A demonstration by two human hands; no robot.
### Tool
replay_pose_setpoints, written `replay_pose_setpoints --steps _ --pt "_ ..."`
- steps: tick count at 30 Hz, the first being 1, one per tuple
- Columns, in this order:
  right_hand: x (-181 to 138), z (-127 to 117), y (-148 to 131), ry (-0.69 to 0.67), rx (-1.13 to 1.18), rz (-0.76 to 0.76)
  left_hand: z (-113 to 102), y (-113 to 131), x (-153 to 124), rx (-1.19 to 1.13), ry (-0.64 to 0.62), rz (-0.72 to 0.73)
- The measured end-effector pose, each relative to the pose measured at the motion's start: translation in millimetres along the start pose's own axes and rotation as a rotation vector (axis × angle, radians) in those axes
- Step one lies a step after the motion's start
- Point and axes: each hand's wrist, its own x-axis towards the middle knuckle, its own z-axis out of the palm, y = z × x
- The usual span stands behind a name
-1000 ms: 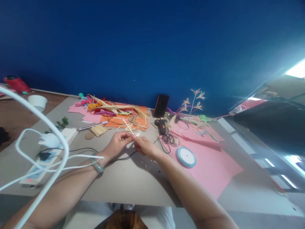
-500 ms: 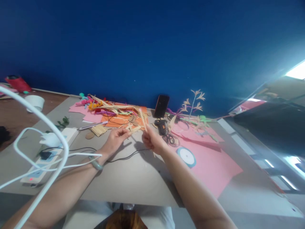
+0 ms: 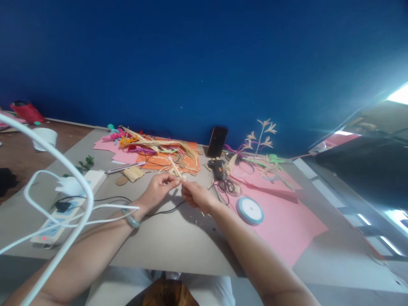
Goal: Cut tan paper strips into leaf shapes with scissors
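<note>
My left hand [image 3: 159, 189] and my right hand [image 3: 197, 195] meet fingertip to fingertip above the grey table. A pale, straw-coloured strip [image 3: 175, 167] juts up and away from the right fingertips, slanting left. My right hand is closed on its lower end. Thumb and forefinger of my left hand are pinched against the same spot; what lies between them is too small to make out. Behind the hands is an orange sheet [image 3: 152, 161] with a heap of straw strips [image 3: 159, 145] across it. Tiny pale scraps lie below my right hand.
To the right are a glue gun [image 3: 218, 169], scissors [image 3: 227, 186], a tape roll [image 3: 250, 210], pink paper [image 3: 287, 229] and a straw flower stem [image 3: 259, 138]. A phone [image 3: 217, 141] leans on the blue wall. On the left, a white cable [image 3: 81, 182] crosses before a power strip [image 3: 92, 180].
My right hand has moved left to meet my left hand, bringing the pale strip along; its tip is now lower and further left. Small scraps now show on the table below.
</note>
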Motion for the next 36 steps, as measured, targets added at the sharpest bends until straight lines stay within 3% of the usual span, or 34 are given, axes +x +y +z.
replay_pose_setpoints --steps 2,6,10,13,16,22,27,29,33,36 --pt "-2 -10 -7 -0.01 0.123 0.012 -2 -1 1 0.003 0.024 -0.006" --pt "-4 -29 -19 0.108 0.252 -0.074 -4 -6 4 -0.012 0.108 -0.047" --pt "-1 -26 -11 0.127 -0.003 -0.06 -2 -7 2 -0.051 0.099 -0.053" --pt "3 -10 2 0.092 -0.243 -0.07 2 -5 0 -0.035 0.019 -0.028" --pt "4 4 9 0.101 -0.309 -0.096 3 -2 -2 -0.003 -0.055 -0.002" --pt "-2 -9 -4 0.064 -0.103 -0.113 -2 1 0 0.053 -0.023 0.01" --pt "-6 -34 -19 0.215 0.09 -0.148 -12 -4 7 -0.028 0.138 -0.024" --pt "-5 -31 -17 0.209 0.0 -0.116 -12 -6 7 -0.065 0.144 -0.018" --pt "1 -7 -1 0.158 -0.314 -0.103 -4 -8 4 -0.034 0.036 0.016" --pt "3 7 8 0.149 -0.374 -0.146 1 -8 0 0.003 -0.001 0.011"
